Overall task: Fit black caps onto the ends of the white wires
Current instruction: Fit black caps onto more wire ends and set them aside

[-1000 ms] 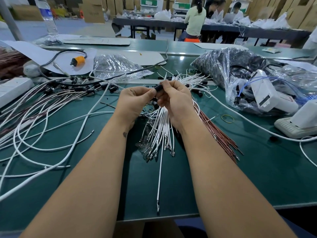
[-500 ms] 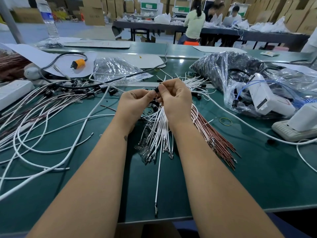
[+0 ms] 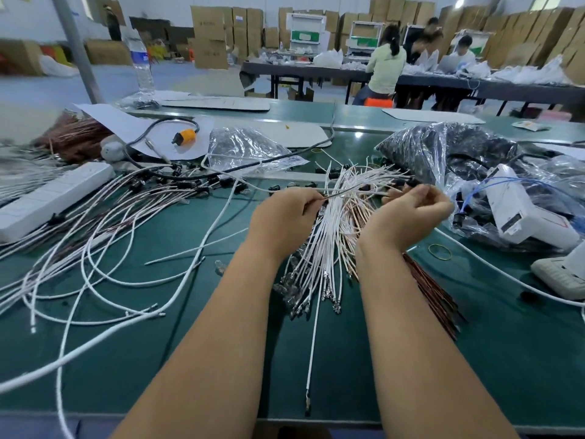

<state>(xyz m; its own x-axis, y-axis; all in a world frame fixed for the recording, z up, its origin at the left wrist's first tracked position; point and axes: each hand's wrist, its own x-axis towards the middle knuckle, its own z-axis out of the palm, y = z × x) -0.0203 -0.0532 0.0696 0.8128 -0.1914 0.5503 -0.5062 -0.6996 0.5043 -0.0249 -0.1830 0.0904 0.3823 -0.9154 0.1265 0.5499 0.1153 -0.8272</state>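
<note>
Hands now apart: left hand pinches wire; right hand loosely curled, maybe fetching next cap.

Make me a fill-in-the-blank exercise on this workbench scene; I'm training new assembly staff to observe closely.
1. The left hand pinches a thin white ____.
2. The green table top has a yellow rubber ____ lying right of the right hand.
3. The clear plastic water bottle stands ____.
4. The white power strip lies on the table's ____ side.

Missing: wire; band; upright; left
</note>
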